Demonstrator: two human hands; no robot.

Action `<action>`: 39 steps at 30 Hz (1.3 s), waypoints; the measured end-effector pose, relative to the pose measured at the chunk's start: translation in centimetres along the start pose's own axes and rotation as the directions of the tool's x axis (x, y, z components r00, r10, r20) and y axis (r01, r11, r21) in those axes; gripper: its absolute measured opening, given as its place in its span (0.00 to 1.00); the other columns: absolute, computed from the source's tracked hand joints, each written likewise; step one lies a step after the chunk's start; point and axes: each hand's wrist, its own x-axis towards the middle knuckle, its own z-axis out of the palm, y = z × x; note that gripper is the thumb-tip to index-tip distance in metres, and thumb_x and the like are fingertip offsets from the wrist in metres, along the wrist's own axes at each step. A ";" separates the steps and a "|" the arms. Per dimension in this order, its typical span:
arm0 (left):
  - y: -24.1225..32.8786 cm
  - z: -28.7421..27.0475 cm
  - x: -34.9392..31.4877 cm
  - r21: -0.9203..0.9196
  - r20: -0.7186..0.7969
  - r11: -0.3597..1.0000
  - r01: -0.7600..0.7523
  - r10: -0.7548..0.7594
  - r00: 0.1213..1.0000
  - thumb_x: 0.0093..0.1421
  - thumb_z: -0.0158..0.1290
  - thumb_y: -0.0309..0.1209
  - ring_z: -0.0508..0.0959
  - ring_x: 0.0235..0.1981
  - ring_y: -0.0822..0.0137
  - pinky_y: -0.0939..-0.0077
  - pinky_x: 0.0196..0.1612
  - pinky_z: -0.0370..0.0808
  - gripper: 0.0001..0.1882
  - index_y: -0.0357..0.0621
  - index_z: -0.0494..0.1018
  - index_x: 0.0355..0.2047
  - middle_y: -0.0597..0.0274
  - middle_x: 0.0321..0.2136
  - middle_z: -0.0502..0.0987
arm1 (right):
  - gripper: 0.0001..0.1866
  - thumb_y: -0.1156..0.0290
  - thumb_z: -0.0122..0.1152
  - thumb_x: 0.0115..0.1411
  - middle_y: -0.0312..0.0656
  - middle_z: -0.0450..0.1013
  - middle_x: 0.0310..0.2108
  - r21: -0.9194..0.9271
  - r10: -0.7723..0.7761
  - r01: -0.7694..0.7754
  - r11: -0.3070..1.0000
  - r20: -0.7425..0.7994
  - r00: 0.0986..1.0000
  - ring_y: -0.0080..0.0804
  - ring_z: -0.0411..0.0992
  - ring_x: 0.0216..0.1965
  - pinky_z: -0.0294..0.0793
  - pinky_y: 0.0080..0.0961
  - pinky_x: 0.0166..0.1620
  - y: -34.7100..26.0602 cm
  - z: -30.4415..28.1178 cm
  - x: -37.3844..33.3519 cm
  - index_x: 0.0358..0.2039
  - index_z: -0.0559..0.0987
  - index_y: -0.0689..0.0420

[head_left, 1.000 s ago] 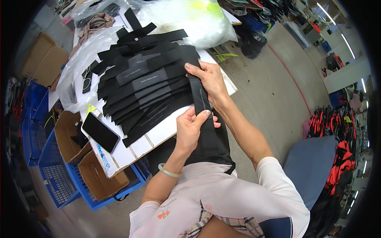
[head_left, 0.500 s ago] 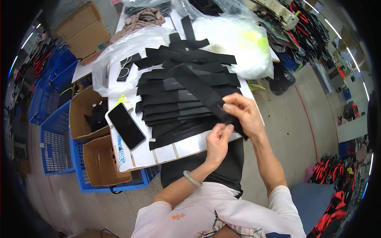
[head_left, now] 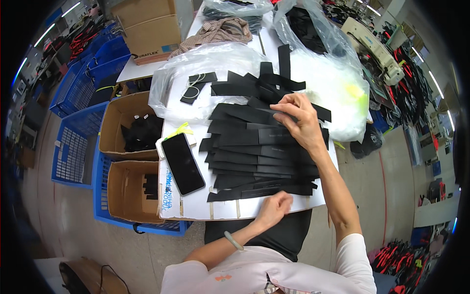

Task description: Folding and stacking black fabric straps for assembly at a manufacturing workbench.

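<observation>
Overlapping rows of black fabric strips [head_left: 240,139] lie across the white tabletop [head_left: 196,208], several with a faint printed patch. Over the far rows, my right hand [head_left: 301,120] is closed in a pinch, with black strip material between thumb and index finger. The exact end it grips is partly hidden. My left hand [head_left: 274,210] hovers at the near table edge, just below the nearest strip. Its fingers are curled in and slightly blurred, and nothing shows in them. More loose black strips [head_left: 284,66] cross each other beyond the rows.
A black phone [head_left: 183,164] lies left of the strips. Clear plastic bags [head_left: 215,56] and a bulging white bag [head_left: 342,93] surround the pile's far side. Cardboard boxes [head_left: 132,196] sit in a blue crate [head_left: 100,203] to the left. A checked cloth [head_left: 220,32] lies at the back.
My right hand has moved away from me toward the far rows. The slanting strip no longer stretches between my hands. My left hand has come away from it, and the view has shifted.
</observation>
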 end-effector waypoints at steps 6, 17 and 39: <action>15.4 -12.4 4.7 0.342 -0.525 0.914 -0.216 0.377 0.763 0.56 0.51 0.29 0.76 0.18 0.62 0.69 0.22 0.70 0.05 0.40 0.73 0.28 0.58 0.19 0.75 | 0.12 0.82 0.64 0.46 0.40 0.73 0.28 0.171 0.136 -0.116 0.978 -0.111 0.984 0.29 0.70 0.32 0.69 0.22 0.34 -4.2 -4.4 0.0 0.34 0.81 0.60; 13.4 -30.5 18.7 0.961 -0.229 0.045 0.273 0.682 0.694 0.52 0.45 0.21 0.77 0.27 0.41 0.51 0.32 0.75 0.05 0.31 0.67 0.29 0.40 0.21 0.75 | 0.07 0.80 0.58 0.54 0.38 0.72 0.22 0.355 0.599 -0.556 0.752 -0.014 0.801 0.20 0.71 0.21 0.66 0.14 0.25 -3.7 -8.8 -8.7 0.33 0.80 0.65; 18.3 -24.2 8.4 0.242 -0.402 0.820 -0.519 0.571 0.716 0.49 0.52 0.14 0.75 0.31 0.75 0.83 0.38 0.74 0.28 0.29 0.64 0.52 0.50 0.43 0.74 | 0.19 0.64 0.58 0.59 0.43 0.74 0.35 0.824 0.491 -0.567 0.017 0.487 0.722 0.25 0.74 0.30 0.77 0.18 0.33 -6.2 4.8 -1.6 0.44 0.73 0.65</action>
